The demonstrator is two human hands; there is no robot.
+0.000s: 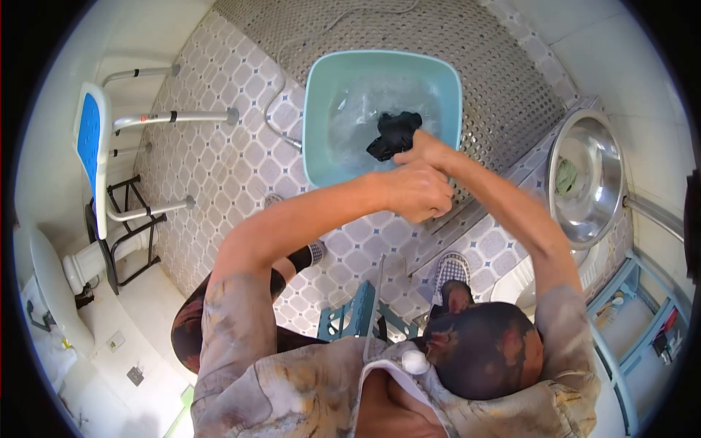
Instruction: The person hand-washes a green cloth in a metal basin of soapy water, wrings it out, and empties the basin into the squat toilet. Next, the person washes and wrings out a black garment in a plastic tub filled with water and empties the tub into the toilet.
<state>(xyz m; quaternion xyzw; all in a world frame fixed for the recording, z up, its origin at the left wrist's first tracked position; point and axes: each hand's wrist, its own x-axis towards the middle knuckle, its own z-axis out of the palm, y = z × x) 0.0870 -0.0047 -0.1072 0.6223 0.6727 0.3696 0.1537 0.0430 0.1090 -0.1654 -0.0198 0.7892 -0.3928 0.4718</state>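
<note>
A square light-green basin (312, 117) holds water, and a black cloth (396, 133) is bunched up over its near right part. My right hand (427, 152) grips the near end of that cloth, fingers closed round it. My left hand (420, 191) is a closed fist just below the right hand, outside the basin's near edge. Whatever is inside the fist, if anything, is hidden. The two forearms come in from either side and the hands meet at the basin's near right.
To the right is a steel bowl (621, 171) with a green cloth (566, 176) inside. A blue and white shower chair (91, 146) stands at the left. A hose (272, 109) runs beside the basin onto a perforated mat (504, 95). A blue shelf (612, 365) is at the lower right.
</note>
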